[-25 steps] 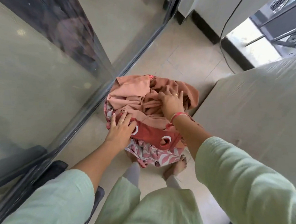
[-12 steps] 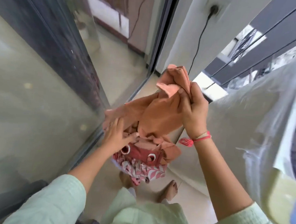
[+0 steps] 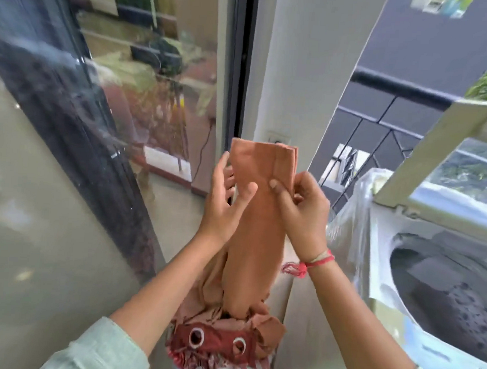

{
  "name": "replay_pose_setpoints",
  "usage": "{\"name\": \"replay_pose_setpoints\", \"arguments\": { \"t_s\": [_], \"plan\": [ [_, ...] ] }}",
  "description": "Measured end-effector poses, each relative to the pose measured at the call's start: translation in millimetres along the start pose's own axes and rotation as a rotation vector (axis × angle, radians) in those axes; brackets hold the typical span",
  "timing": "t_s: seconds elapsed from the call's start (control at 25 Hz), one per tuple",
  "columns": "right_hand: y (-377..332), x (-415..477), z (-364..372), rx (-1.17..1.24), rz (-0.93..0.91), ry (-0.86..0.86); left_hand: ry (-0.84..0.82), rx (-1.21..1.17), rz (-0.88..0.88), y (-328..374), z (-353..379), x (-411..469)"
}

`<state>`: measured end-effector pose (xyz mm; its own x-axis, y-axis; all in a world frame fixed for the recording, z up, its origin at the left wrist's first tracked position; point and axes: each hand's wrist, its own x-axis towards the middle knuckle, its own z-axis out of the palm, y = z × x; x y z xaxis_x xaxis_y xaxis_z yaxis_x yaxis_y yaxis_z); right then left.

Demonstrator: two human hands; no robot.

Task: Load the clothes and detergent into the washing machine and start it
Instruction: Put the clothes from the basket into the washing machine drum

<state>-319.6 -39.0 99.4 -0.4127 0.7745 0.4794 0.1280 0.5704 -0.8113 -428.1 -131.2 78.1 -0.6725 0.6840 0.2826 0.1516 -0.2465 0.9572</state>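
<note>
Beside the glass sliding door (image 3: pixel 69 147) at the left, no longer pressing down on the laundry pile (image 3: pixel 214 343) as a second ago. Reaching up instead with the left hand (image 3: pixel 224 208), fingers straight and apart, thumb lying lightly on the front of the rust-orange garment (image 3: pixel 258 227). Hoisting that garment high above the floor, upper end folded flat, lower end still trailing into the pile between the forearms. Pinching its right edge with the right hand (image 3: pixel 303 213), thumb pressing the front, fingers curled behind and clamped on the cloth. Further right, facing the top-loading washing machine (image 3: pixel 377 247), lid (image 3: pixel 424 154) raised, drum (image 3: pixel 442 293) open and well apart from the garment. Probably pulling the first piece free of the pile; next, likely needing to swing it rightward over the drum rim.
</note>
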Motion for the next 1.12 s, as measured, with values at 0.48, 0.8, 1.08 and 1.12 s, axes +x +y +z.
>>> {"name": "replay_pose_setpoints", "arguments": {
  "t_s": [0.48,0.8,1.08,1.12],
  "plan": [
    [0,-34,1,0.213,0.061,-0.510,-0.225,0.234,0.206,98,-74,4],
    [-8,-31,45,0.231,0.329,-0.793,0.546,0.304,0.192,118,-159,-12],
    [-96,0,25,0.077,-0.115,-0.493,0.669,-0.169,-0.055,56,-76,-22],
    [-96,-4,24,0.063,-0.114,-0.505,0.562,-0.234,-0.090,52,-61,-25]
  ]
}}
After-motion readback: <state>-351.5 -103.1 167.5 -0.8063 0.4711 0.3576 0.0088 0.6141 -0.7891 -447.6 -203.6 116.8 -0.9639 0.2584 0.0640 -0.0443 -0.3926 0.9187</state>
